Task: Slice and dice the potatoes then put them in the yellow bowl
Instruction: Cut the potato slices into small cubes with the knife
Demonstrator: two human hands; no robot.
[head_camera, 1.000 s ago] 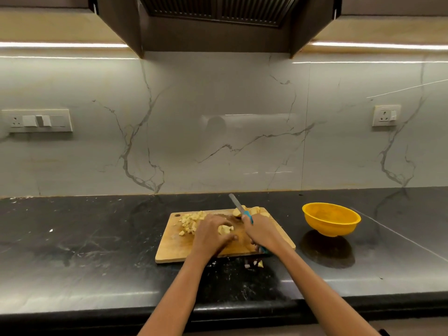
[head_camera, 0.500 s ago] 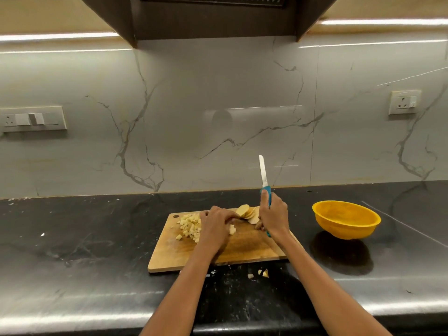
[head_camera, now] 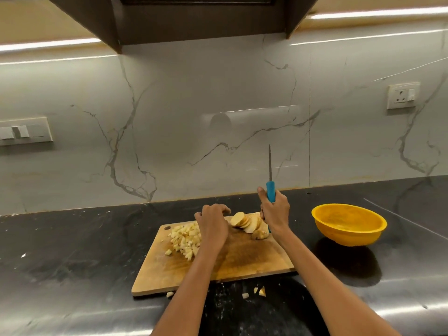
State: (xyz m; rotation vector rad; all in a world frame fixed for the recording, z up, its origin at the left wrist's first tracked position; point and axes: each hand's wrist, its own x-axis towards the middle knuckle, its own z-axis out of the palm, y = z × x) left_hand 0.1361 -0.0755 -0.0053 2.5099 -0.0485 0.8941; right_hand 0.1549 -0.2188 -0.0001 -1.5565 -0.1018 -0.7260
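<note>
A wooden cutting board (head_camera: 242, 260) lies on the black counter. A heap of diced potato (head_camera: 185, 240) sits at its far left, and a fanned row of potato slices (head_camera: 247, 223) lies at its far middle. My left hand (head_camera: 214, 226) hovers over the board between the dice and the slices, fingers curled, holding nothing I can see. My right hand (head_camera: 275, 213) grips the blue handle of a knife (head_camera: 270, 183), blade pointing straight up, just right of the slices. The yellow bowl (head_camera: 349, 224) stands empty on the counter to the right of the board.
A few potato bits (head_camera: 254, 292) lie on the counter (head_camera: 72, 258) just in front of the board. A marble backsplash rises behind, with a switch panel (head_camera: 24, 130) at left and a socket (head_camera: 403, 95) at right. A dark hood hangs overhead.
My right hand lifted the knife off the board and turned the blade upright. My left hand moved back from the board's middle toward the far edge beside the slices.
</note>
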